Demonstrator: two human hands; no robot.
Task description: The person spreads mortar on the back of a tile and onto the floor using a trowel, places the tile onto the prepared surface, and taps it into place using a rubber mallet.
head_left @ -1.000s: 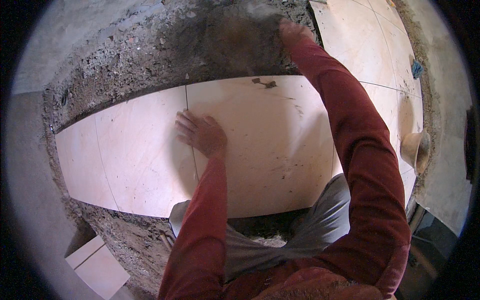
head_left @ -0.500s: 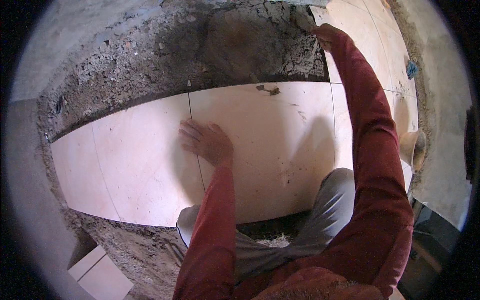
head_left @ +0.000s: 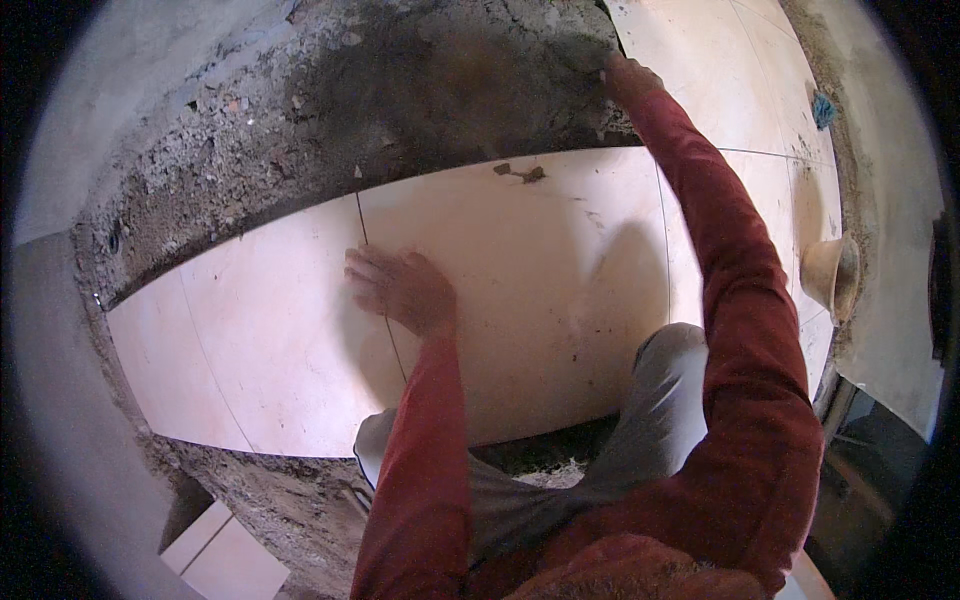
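My left hand (head_left: 412, 288) lies spread on the pale floor tiles (head_left: 520, 300), across the dark joint between two of them, and holds nothing. My right hand (head_left: 632, 82) reaches far forward, where the bare mortar bed (head_left: 480, 80) meets the edge of a laid tile (head_left: 690, 70). Its fingers are curled and point down at the rough ground. Whether anything is in them is hidden by the hand and the dark shadow. A small brown clump of mortar (head_left: 532, 175) sits on the tile nearest the bed.
A beige bowl-shaped vessel (head_left: 828, 278) stands at the right by the wall. Beyond it lies a blue crumpled scrap (head_left: 823, 111). Pale tile pieces (head_left: 235, 560) rest at the lower left on rubble. My grey-trousered knees (head_left: 670, 370) are at the tiles' near edge.
My right hand has shifted a little left along the mortar bed's edge. My left hand stays flat on the tiles. The view has turned slightly.
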